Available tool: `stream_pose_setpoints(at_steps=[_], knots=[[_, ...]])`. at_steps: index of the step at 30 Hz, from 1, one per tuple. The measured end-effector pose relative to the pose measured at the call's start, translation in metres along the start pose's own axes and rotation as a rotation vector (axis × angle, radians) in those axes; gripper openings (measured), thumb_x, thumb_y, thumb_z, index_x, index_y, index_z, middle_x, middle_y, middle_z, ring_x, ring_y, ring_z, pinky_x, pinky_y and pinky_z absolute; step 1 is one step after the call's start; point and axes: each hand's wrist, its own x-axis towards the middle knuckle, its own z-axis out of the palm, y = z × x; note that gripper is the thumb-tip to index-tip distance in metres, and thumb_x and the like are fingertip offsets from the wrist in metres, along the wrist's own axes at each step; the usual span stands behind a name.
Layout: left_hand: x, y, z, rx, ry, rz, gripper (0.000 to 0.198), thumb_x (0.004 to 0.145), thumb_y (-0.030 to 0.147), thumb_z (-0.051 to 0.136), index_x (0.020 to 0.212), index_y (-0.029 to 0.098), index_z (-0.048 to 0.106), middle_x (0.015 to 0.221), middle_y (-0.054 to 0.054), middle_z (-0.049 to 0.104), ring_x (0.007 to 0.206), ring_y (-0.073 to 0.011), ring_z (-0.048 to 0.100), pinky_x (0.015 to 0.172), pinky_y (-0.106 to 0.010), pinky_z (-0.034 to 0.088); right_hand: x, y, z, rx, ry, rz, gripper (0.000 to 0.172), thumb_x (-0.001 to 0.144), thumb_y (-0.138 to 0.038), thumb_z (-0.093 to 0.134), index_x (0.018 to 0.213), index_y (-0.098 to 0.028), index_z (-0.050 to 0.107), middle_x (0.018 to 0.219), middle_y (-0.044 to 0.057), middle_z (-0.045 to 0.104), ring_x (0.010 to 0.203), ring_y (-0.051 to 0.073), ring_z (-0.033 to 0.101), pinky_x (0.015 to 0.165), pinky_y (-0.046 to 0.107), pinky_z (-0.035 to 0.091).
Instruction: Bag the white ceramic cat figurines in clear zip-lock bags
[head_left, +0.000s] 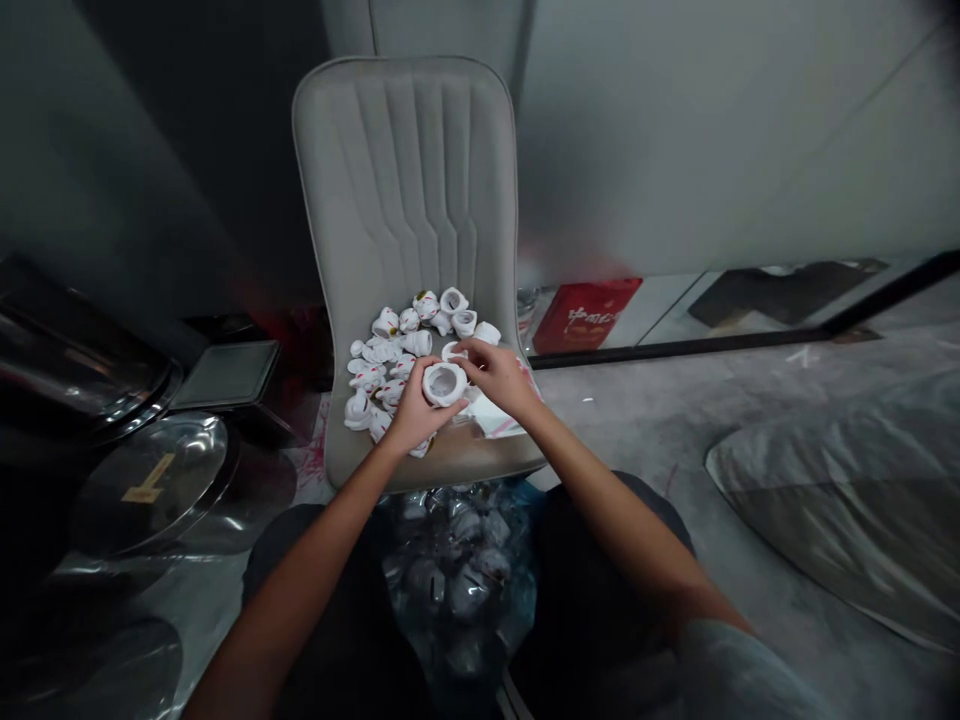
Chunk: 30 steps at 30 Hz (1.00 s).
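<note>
While the left hand (412, 420) cups a hollow white figurine (444, 384) and the right hand (499, 377) pinches its rim, a heap of like figurines (382, 375) remains to be handled on the chair seat (450, 462) just ahead of the hands, with a plastic bag (457, 570) of glossy lumps below them.

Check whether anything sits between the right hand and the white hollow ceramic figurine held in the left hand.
Nothing visible does. The right hand reaches directly to the rim of the white hollow ceramic figurine held in the left hand. Another small white piece lies beside the fingertips, not between them.
</note>
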Motion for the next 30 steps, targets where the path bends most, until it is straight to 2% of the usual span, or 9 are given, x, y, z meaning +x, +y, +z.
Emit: stream_pose_setpoints(at_steps=[4, 7, 10, 13, 16, 19, 23, 30], knots=[[0.002, -0.002, 0.005, 0.035, -0.015, 0.013, 0.056, 0.07, 0.023, 0.081, 0.115, 0.023, 0.047, 0.115, -0.004, 0.061, 0.108, -0.0226, 0.062, 0.096, -0.033, 0.049, -0.004, 0.008, -0.01, -0.13, -0.035, -0.072, 0.016, 0.092, -0.029, 0.06, 0.098, -0.019, 0.072, 0.095, 0.007, 0.072, 0.081, 0.019, 0.065, 0.078, 0.031, 0.049], [0.003, -0.001, 0.002, 0.097, -0.035, -0.001, 0.058, 0.07, 0.027, 0.083, 0.116, 0.023, 0.048, 0.113, -0.004, 0.062, 0.104, -0.0227, 0.064, 0.092, -0.033, 0.051, -0.003, 0.004, -0.014, -0.152, 0.033, -0.11, 0.015, 0.094, -0.027, 0.057, 0.095, -0.019, 0.07, 0.108, 0.011, 0.068, 0.093, 0.022, 0.065, 0.084, 0.035, 0.05], [0.005, -0.002, -0.005, 0.187, 0.035, -0.053, 0.069, 0.068, 0.035, 0.087, 0.121, 0.024, 0.045, 0.112, -0.005, 0.063, 0.102, -0.0242, 0.065, 0.089, -0.035, 0.052, -0.001, -0.009, -0.013, -0.058, 0.135, -0.074, 0.015, 0.094, -0.028, 0.057, 0.091, -0.02, 0.068, 0.102, 0.01, 0.066, 0.093, 0.022, 0.063, 0.083, 0.035, 0.052], [0.007, -0.006, -0.011, 0.197, 0.07, -0.062, 0.073, 0.077, 0.036, 0.081, 0.134, 0.025, 0.036, 0.124, -0.01, 0.06, 0.11, -0.0262, 0.065, 0.093, -0.039, 0.053, -0.001, -0.025, -0.006, 0.054, 0.128, -0.022, 0.014, 0.091, -0.031, 0.062, 0.087, -0.02, 0.069, 0.097, 0.008, 0.064, 0.092, 0.022, 0.063, 0.074, 0.033, 0.054], [0.006, -0.01, -0.012, 0.179, 0.016, 0.034, 0.074, 0.085, 0.031, 0.072, 0.144, 0.027, 0.028, 0.141, -0.015, 0.051, 0.13, -0.0286, 0.055, 0.107, -0.044, 0.047, -0.003, -0.034, 0.005, 0.082, 0.12, -0.014, 0.01, 0.088, -0.029, 0.066, 0.086, -0.02, 0.07, 0.096, 0.007, 0.065, 0.092, 0.022, 0.064, 0.075, 0.033, 0.055], [0.004, -0.012, -0.013, 0.21, 0.005, 0.155, 0.07, 0.086, 0.025, 0.069, 0.145, 0.027, 0.031, 0.145, -0.015, 0.045, 0.142, -0.0297, 0.043, 0.118, -0.048, 0.038, -0.005, -0.038, 0.013, 0.06, 0.137, -0.054, 0.009, 0.088, -0.026, 0.066, 0.085, -0.019, 0.071, 0.096, 0.007, 0.065, 0.091, 0.021, 0.064, 0.082, 0.036, 0.055], [0.004, -0.012, -0.016, 0.225, 0.03, 0.162, 0.067, 0.085, 0.018, 0.068, 0.143, 0.028, 0.036, 0.14, -0.012, 0.048, 0.138, -0.0273, 0.047, 0.117, -0.046, 0.039, -0.006, -0.039, 0.014, 0.017, 0.119, -0.127, 0.011, 0.089, -0.026, 0.064, 0.088, -0.018, 0.071, 0.097, 0.008, 0.064, 0.091, 0.021, 0.064, 0.081, 0.035, 0.054], [0.005, -0.016, -0.017, 0.202, 0.067, 0.187, 0.068, 0.084, 0.015, 0.068, 0.143, 0.026, 0.036, 0.139, -0.012, 0.049, 0.136, -0.0255, 0.048, 0.114, -0.043, 0.043, -0.008, -0.034, 0.017, -0.113, 0.114, -0.173, 0.015, 0.092, -0.029, 0.061, 0.094, -0.018, 0.071, 0.103, 0.009, 0.062, 0.092, 0.022, 0.063, 0.078, 0.034, 0.053]])
